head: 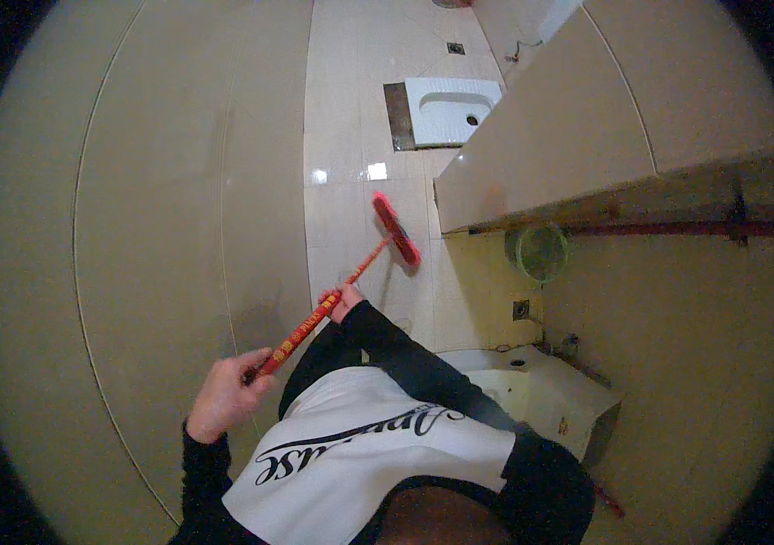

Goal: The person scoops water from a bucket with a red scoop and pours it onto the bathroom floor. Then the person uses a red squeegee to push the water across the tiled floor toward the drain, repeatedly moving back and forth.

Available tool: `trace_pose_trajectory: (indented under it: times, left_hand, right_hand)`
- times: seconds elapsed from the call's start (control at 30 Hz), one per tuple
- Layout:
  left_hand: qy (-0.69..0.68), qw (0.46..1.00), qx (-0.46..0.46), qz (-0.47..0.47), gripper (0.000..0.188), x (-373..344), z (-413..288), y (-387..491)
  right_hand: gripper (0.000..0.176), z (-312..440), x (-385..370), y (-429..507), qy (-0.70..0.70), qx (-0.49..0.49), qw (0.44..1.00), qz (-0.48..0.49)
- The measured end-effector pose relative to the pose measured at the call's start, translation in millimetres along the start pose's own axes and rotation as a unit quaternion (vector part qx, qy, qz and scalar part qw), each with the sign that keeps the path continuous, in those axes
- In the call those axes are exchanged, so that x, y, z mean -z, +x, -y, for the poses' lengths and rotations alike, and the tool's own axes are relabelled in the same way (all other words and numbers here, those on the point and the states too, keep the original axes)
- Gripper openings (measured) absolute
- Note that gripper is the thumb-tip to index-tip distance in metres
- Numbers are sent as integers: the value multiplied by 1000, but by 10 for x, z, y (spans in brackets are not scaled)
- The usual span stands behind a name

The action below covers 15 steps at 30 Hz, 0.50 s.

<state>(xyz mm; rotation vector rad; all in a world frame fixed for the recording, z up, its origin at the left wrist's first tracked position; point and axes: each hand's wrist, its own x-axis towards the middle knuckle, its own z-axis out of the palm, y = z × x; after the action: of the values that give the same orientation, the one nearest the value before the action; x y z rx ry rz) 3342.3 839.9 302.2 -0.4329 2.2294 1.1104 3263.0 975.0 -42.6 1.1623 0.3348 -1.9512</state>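
Observation:
A broom with a red handle [301, 330] bearing yellow print slants from lower left to upper right. Its red and pink head [397, 230] is down at the pale tiled floor [339, 218]. My left hand [231, 390] grips the handle near its upper end. Farther down the shaft, my right hand [344, 303] is closed around it, with that arm reaching across my body. The bristles are mostly hidden under the head.
A tiled wall [155, 204] runs along my left. Ahead is a white squat toilet [455, 112], partly behind a partition [550, 129]. A green basket [542, 253] stands right, near a floor drain [521, 310]. A washbasin [523, 392] is close on my right.

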Motion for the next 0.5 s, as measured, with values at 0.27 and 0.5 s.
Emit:
trace_pose_trajectory:
  times: [0.27, 0.5]
  left_hand:
    - [-189, 972, 78, -112, 51, -110, 173, 340]
    - [-168, 973, 78, -137, 48, 306, -313, 1122]
  right_hand:
    - [19, 513, -807, 828, -64, 54, 996, -27]
    - [22, 1388, -1643, 1035, -172, 98, 978, -70]
